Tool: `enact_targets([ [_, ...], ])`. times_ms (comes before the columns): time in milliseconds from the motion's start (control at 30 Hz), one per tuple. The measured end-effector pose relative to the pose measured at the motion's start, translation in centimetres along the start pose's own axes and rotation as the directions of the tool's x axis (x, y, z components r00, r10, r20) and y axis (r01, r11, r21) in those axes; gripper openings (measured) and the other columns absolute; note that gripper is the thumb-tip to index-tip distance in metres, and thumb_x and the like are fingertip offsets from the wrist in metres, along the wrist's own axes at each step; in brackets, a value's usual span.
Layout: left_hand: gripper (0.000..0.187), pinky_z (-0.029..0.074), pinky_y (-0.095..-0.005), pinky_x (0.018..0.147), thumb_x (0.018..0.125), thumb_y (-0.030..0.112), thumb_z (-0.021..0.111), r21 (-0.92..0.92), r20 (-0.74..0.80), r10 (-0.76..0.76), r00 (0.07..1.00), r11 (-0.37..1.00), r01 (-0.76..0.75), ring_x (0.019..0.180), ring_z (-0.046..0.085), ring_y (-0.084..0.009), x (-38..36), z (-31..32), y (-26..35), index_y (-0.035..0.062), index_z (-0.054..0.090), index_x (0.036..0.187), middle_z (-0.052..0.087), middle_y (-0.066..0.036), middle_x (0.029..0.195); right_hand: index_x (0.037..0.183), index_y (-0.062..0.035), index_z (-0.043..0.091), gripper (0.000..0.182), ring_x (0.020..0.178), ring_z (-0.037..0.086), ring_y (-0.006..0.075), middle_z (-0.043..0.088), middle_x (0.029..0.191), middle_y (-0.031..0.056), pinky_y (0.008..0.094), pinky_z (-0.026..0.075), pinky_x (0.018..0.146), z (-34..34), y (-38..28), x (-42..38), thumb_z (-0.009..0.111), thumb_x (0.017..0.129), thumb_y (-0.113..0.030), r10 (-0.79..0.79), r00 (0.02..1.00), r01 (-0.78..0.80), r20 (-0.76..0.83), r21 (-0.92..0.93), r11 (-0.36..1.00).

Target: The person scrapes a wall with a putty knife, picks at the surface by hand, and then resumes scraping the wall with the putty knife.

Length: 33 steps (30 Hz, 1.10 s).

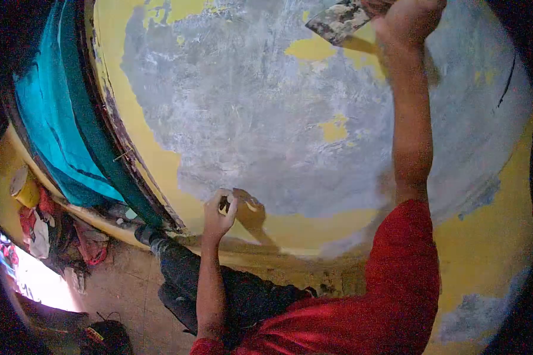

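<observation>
At the top right my right hand [410, 22] is closed around a putty knife [339, 22], its broad flat blade smeared grey and dark. The blade lies close over the wall [237, 100], where a large grey, streaky coat covers most of the yellow paint. Some yellow patches show through beside and below the blade. Lower down, my left hand [220, 214] is raised near the lower edge of the grey coat, thumb and fingers curled into a ring. A dark spot shows inside that ring; I cannot tell what it is. Both hands cast shadows on the wall.
A teal cloth [68, 112] hangs at the left, beside a dark, rough-edged frame [121, 136]. Below it are a yellow container [25, 187] and some cloths [40, 234]. The tiled floor [124, 278] and a dark bag-like object [108, 338] lie at lower left.
</observation>
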<state>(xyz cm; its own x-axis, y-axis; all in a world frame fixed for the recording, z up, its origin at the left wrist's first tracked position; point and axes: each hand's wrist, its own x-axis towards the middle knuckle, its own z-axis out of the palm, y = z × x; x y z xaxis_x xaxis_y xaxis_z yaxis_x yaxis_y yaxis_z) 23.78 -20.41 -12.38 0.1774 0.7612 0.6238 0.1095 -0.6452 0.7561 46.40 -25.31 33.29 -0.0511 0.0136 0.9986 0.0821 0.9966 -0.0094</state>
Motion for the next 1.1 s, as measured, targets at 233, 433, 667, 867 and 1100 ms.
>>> enact_targets([
  [233,0.008,0.044,-0.0281,0.060,0.093,0.006,0.068,-0.048,0.005,-0.005,1.000,0.999,0.005,0.066,0.053,-0.0096,0.0,0.2,-0.1,0.0042,0.061,0.091,0.059,-0.003,0.075,0.076,-0.0180,0.043,0.044,0.036,0.018,0.0079,0.028,0.052,-0.0064,0.0286,0.018,0.035,-2.4,2.0,0.8,0.054,0.107,-0.048,0.295,0.921,-0.389,0.255,0.645,0.658],
  [433,0.008,0.043,-0.0276,0.059,0.094,0.006,0.067,-0.006,0.030,-0.027,0.999,1.000,0.027,0.064,0.052,-0.0088,-0.1,0.0,-0.3,0.0042,0.060,0.092,0.059,-0.002,0.075,0.074,-0.0189,0.039,0.044,0.037,0.017,0.0076,0.025,0.053,-0.0082,0.0294,0.015,0.035,2.1,-1.0,-1.4,0.052,0.108,-0.044,0.211,0.969,-0.221,-0.129,-0.068,0.973],
  [667,0.008,0.043,-0.0279,0.058,0.095,0.007,0.067,0.065,0.016,0.055,0.998,0.996,-0.056,0.062,0.051,-0.0099,-0.4,0.1,-0.9,0.0036,0.060,0.093,0.057,-0.002,0.072,0.075,-0.0183,0.039,0.045,0.038,0.016,0.0068,0.024,0.052,-0.0077,0.0293,0.016,0.036,1.2,-0.1,1.8,0.053,0.107,-0.046,-0.025,0.997,0.020,-0.079,-0.064,0.998],
  [867,0.011,0.043,-0.0304,0.058,0.094,0.011,0.068,-0.048,-0.010,-0.012,1.000,0.999,0.012,0.061,0.052,-0.0122,0.1,0.4,-0.6,0.0041,0.060,0.093,0.055,-0.005,0.069,0.075,-0.0179,0.041,0.045,0.037,0.016,0.0075,0.025,0.051,-0.0074,0.0291,0.017,0.035,-0.9,1.3,2.1,0.057,0.105,-0.048,0.030,0.992,-0.057,0.126,0.214,0.975],
  [1100,0.013,0.044,-0.0330,0.057,0.095,0.015,0.067,-0.027,0.025,0.009,1.000,1.000,-0.009,0.059,0.053,-0.0139,0.3,0.4,-0.2,0.0035,0.060,0.092,0.057,-0.006,0.067,0.076,-0.0167,0.044,0.044,0.037,0.019,0.0074,0.025,0.051,-0.0074,0.0289,0.019,0.036,0.2,2.1,2.5,0.058,0.104,-0.046,0.171,0.975,-0.213,0.141,0.378,0.901],
])
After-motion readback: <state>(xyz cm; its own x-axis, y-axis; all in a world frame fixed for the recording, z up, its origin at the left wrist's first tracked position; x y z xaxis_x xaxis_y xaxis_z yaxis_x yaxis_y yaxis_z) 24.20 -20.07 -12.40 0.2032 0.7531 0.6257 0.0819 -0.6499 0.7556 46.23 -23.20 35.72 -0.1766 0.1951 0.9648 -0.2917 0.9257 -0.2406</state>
